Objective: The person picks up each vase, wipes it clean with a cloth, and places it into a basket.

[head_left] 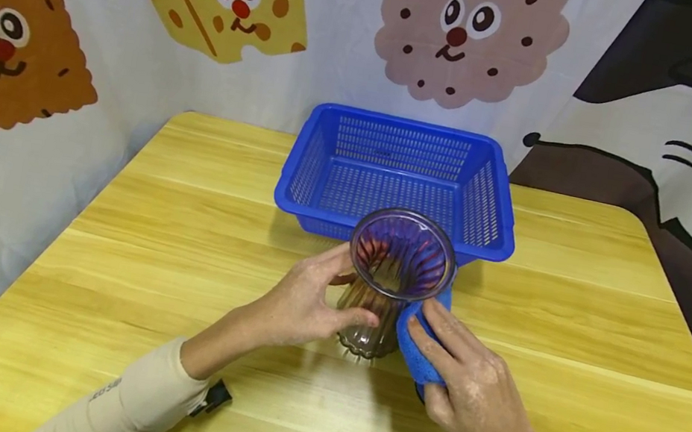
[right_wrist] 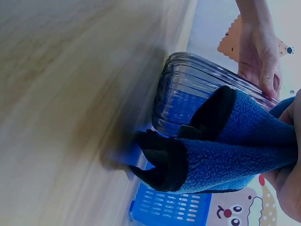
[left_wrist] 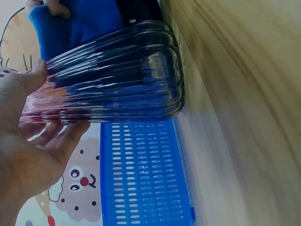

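Note:
A ribbed clear glass vase (head_left: 369, 329), tinted purple and red towards its flared rim, stands nearly upright, mouth up, at the middle of the table. My left hand (head_left: 304, 298) grips it from the left, thumb across the near side and the other fingers behind; the left wrist view shows this hold on the vase (left_wrist: 122, 77) too. At its right side my right hand (head_left: 480, 400) holds a blue cloth (head_left: 415, 344) against the glass just under the rim. Folded and dark-edged, the cloth (right_wrist: 230, 157) hangs down beside the vase in the right wrist view.
Directly behind the vase sits a blue plastic basket (head_left: 311, 199) with slotted walls and nothing inside. Both stand on a light wooden table (head_left: 182, 220) with rounded corners. A white cartoon-printed sheet (head_left: 341, 34) hangs along the table's far side and left side.

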A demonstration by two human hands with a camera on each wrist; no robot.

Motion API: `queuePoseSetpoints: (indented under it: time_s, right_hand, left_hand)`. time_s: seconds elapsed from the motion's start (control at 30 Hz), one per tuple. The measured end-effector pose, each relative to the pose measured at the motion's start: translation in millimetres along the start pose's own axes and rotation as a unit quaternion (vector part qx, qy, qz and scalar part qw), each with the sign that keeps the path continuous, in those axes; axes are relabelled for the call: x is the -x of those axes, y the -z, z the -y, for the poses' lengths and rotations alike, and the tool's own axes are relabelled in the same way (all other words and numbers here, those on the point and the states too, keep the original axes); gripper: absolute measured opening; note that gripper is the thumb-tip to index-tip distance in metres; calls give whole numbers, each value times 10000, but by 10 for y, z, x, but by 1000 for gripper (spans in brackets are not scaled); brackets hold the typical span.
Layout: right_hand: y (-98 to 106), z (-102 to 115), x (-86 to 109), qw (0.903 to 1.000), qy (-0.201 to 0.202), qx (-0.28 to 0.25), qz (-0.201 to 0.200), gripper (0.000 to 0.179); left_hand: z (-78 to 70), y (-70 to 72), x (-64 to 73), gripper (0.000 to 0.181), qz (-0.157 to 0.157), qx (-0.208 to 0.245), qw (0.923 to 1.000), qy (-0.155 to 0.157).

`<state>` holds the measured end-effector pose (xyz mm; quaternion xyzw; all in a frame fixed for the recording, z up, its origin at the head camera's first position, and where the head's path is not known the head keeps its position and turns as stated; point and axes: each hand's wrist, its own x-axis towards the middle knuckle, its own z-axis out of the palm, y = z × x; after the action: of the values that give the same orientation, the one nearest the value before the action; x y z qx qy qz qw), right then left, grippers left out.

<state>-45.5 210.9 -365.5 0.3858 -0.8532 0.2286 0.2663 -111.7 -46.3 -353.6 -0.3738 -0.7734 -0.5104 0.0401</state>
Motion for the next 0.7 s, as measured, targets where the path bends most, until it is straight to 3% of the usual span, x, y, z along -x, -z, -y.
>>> queuePoseSetpoints:
  time_s: [0.7]
  right_hand:
    - [-31, -68, 74, 9994, 136, -166, 260, 66]
  left_hand:
    - [6, -14, -8, 75, -79, 111, 9999, 36]
